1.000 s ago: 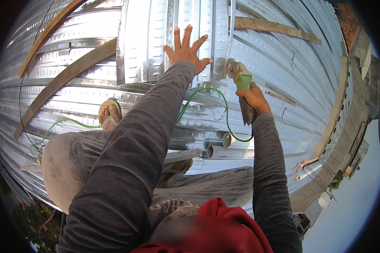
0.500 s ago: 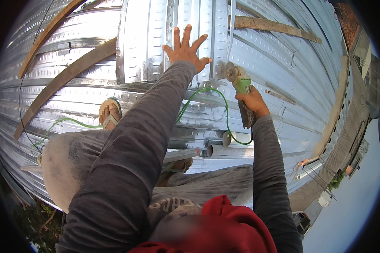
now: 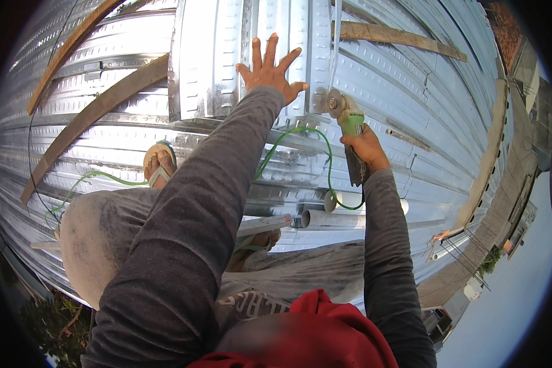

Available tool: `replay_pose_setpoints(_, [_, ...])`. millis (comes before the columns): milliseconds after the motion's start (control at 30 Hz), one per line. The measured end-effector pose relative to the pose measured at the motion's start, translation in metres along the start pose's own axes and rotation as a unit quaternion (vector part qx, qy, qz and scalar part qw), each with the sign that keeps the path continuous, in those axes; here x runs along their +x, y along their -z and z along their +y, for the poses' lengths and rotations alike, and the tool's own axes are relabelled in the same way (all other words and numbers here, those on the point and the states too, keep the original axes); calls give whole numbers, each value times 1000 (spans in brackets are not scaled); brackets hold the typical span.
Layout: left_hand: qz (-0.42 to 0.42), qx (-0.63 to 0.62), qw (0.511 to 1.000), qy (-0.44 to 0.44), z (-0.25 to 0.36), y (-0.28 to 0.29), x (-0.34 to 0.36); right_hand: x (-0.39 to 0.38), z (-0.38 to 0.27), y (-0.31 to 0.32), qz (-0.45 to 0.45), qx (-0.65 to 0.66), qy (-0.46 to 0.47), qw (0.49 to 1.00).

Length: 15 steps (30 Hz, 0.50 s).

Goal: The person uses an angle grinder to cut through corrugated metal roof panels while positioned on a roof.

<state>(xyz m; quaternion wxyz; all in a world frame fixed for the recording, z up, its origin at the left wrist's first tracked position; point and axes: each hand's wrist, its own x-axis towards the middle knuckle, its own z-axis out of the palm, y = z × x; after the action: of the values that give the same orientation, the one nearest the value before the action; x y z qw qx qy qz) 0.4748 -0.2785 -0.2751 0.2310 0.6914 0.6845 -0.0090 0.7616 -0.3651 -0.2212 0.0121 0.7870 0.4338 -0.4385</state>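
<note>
ribbed metal decking spreads beneath the whole scene, bending toward the rim of the view. on it, the green grinder sits at the lower right corner of the raised metal panels, its disc right by their edge; whether it touches, i cannot tell. the right hand is wrapped around the grinder's body. the left hand lies palm down on the panels, fingers fanned wide, a little in from that same edge. from the grinder, a green cord loops across the decking below the panels, passing near the pipes. rightward, a broad stretch of decking with a thin stick reaches to the pale ledge. leftward, a long plank ends against the panels' left edge.
</note>
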Motion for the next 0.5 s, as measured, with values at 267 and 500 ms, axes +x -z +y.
replay_pose_setpoints(267, [-21, -7, 1000, -5, 2, 2, -2, 3, -6, 9, -22, 19, -2, 1000])
replay_pose_setpoints(500, [-24, -9, 1000, -8, 2, 1, -3, 2, -5, 6, -3, 1, -1, 1000])
